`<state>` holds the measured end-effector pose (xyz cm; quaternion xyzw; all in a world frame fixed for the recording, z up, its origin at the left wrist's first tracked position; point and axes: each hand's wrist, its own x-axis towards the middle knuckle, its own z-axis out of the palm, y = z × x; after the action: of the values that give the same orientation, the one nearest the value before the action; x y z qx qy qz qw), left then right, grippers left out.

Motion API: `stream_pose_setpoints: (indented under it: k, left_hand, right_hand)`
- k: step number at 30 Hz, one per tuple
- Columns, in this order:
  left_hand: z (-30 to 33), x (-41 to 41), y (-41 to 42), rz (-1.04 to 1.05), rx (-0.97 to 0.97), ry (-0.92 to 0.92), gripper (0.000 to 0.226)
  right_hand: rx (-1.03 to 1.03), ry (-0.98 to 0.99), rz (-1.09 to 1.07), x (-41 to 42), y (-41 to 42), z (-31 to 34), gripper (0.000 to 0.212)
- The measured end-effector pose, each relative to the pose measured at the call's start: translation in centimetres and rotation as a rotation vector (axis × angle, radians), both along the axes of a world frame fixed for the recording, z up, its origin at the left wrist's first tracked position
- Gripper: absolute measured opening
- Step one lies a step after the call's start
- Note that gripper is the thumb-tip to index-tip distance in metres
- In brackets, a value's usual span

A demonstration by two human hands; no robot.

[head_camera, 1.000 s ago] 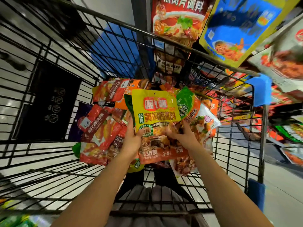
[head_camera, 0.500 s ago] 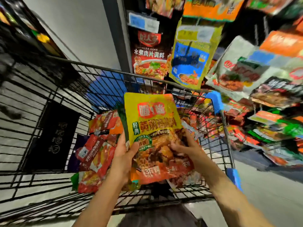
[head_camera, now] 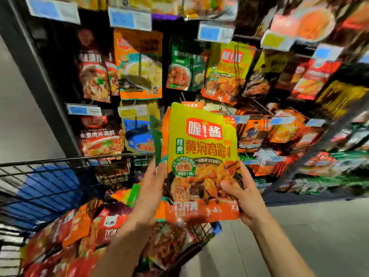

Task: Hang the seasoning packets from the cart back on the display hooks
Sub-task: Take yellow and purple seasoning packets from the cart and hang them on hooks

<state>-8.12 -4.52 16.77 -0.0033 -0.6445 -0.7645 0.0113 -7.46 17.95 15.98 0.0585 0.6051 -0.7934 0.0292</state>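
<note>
above the cart (head_camera: 65,162), left hand (head_camera: 150,191) and right hand (head_camera: 244,198) grip the upright yellow packet (head_camera: 201,156) by its sides.

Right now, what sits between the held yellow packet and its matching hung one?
Head view: between the held yellow packet and the matching hung packet, only an orange packet top peeks out.

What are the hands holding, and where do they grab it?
A yellow seasoning packet. The left hand grips its lower left edge, and the right hand grips its lower right edge.
</note>
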Motion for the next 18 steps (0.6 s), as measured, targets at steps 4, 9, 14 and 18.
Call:
stream_pose_setpoints:
  k: [4,9,14,18]
  left_hand:
    - [1.6,-2.6,1.9,-0.071,0.112,0.053,0.075]
    - [2.9,-5.6,5.9,-0.088,0.19,0.091,0.087]
    - [3.5,-9.6,11.0,-0.014,0.209,0.154,0.066]
    - [4.2,-12.9,13.9,0.089,0.22,0.14,0.1]
  right_hand:
    - [-0.034,0.081,-0.122,-0.7,2.4,2.3,0.083]
    - [-0.095,0.147,-0.167,-3.7,6.8,3.8,0.075]
    - [-0.058,0.227,-0.214,-9.1,12.4,4.3,0.066]
    - [-0.095,0.25,-0.194,-14.2,16.4,4.8,0.069]
